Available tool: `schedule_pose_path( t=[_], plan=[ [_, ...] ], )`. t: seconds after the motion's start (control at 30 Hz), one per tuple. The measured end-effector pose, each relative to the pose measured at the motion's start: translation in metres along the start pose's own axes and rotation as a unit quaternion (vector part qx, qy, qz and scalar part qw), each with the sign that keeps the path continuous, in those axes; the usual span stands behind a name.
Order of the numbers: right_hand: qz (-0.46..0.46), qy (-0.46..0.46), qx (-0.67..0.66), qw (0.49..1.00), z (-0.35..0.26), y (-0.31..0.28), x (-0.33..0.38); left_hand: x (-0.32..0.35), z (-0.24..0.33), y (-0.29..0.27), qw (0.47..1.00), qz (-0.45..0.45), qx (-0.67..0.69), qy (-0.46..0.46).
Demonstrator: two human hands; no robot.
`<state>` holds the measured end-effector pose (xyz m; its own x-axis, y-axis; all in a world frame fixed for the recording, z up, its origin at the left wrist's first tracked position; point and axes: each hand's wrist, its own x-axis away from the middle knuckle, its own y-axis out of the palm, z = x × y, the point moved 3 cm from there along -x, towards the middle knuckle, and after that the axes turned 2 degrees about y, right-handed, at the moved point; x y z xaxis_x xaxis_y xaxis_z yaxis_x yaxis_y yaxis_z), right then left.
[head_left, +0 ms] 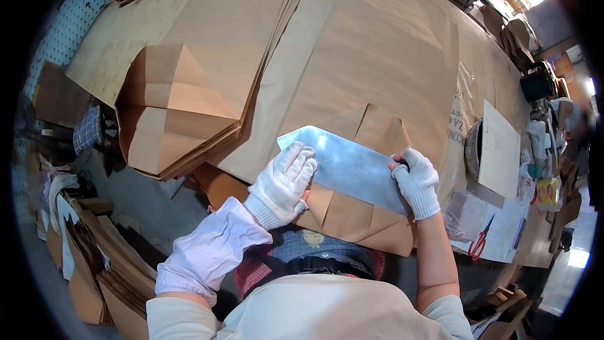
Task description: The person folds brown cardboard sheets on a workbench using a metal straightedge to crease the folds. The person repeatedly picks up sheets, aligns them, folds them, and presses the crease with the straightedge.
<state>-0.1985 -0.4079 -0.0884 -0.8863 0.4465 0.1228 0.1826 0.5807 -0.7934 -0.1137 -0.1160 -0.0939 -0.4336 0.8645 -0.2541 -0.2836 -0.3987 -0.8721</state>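
A flat, shiny metal plate (352,167) with an angled left end lies slanted over a folded brown paper bag (352,220) at the near edge of the table. My left hand (286,179), in a white knit glove, lies on the plate's left part with its fingers stretched out. My right hand (416,179), in a white glove with bare fingertips, is closed round the plate's right end. A small dark part shows by the right fingers; its kind is unclear. The bag's folded flap (380,127) shows beyond the plate, which hides the middle of the bag.
A thick stack of brown paper bags (201,82) reaches the table's left edge. Brown paper sheets (384,38) cover the middle. Right of me are red-handled scissors (480,242), a white board (499,154) and a clear plastic bag (464,214). More folded paper (107,271) stands at lower left.
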Motion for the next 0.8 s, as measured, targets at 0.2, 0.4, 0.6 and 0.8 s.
schedule_pose_path(
  t=[0.2, 0.4, 0.6, 0.8],
  plan=[
    [0.011, -0.014, 0.031, 0.999, 0.002, -0.002, -0.001, -0.009, -0.001, -0.007, 1.000, -0.025, 0.008, -0.016],
    [0.125, -0.194, 0.140, 0.963, 0.014, 0.017, 0.017, -0.006, 0.005, 0.014, 0.998, -0.056, -0.031, -0.016],
    [0.062, -0.230, 0.085, 0.967, -0.001, 0.013, 0.046, -0.010, 0.020, 0.014, 0.988, -0.109, -0.109, 0.013],
    [0.074, -0.237, 0.012, 0.969, 0.002, 0.011, 0.047, -0.037, 0.031, -0.011, 0.984, -0.169, -0.048, 0.020]
  ],
)
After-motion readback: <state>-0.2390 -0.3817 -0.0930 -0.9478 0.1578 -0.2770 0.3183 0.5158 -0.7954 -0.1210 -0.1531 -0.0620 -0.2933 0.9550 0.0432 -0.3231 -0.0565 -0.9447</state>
